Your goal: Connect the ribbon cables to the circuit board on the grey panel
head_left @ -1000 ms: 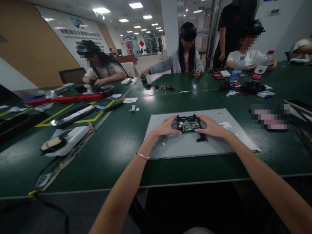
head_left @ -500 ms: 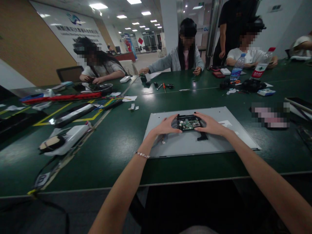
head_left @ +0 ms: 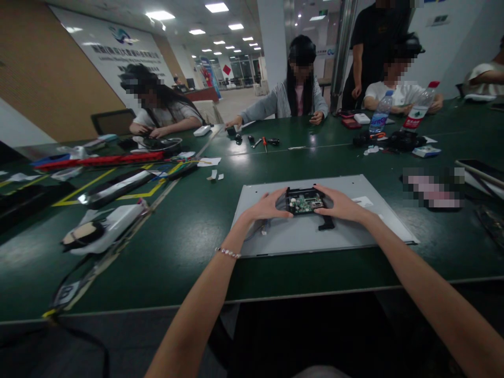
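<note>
Between my two hands is a black frame with a green circuit board in it, over the middle of a flat grey panel. My left hand grips the frame's left side, thumb at the near corner and fingers at the far one. On the opposite side my right hand holds it the same way. A black bracket-like piece sticks out toward me below my right thumb. Thin wires with a small connector lie by my left wrist. White paper or label shows beyond my right hand.
Small tools, among them an orange-handled screwdriver, lie across the green table. A pink phone-like item and two bottles stand or lie to the right. Pouches and cables are at left. Co-workers sit opposite.
Both hands keep the same grip on the circuit board's frame, with hardly any movement. The co-worker opposite has lowered the small dark item to the table.
</note>
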### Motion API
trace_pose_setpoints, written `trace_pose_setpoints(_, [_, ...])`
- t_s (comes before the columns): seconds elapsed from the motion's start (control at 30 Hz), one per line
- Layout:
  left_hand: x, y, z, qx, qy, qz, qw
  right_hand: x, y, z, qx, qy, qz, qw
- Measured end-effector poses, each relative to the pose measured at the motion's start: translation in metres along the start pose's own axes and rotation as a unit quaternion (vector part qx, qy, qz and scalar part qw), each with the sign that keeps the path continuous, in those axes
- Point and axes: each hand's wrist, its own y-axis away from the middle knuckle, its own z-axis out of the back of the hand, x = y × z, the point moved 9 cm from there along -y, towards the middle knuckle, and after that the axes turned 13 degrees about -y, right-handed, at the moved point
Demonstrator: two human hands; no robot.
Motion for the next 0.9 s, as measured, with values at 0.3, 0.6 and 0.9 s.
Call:
trace_pose_setpoints(0.3, [-0.003,0.004,-0.007,0.022,-0.016,-0.004,1.0,0.003,0.005,0.005,-0.002,-0.031,-0.006,0.999])
trace_pose_setpoints(0.6, [-0.001,0.01,-0.011,0.066,-0.006,-0.028,0.997,0.002,0.01,0.006,0.021,-0.047,-0.025,0.998])
trace_pose_setpoints(0.9, [-0.011,0.014,-0.01,0.047,-0.005,-0.004,0.999,-0.003,0.01,-0.001,0.03,-0.027,-0.026,0.999])
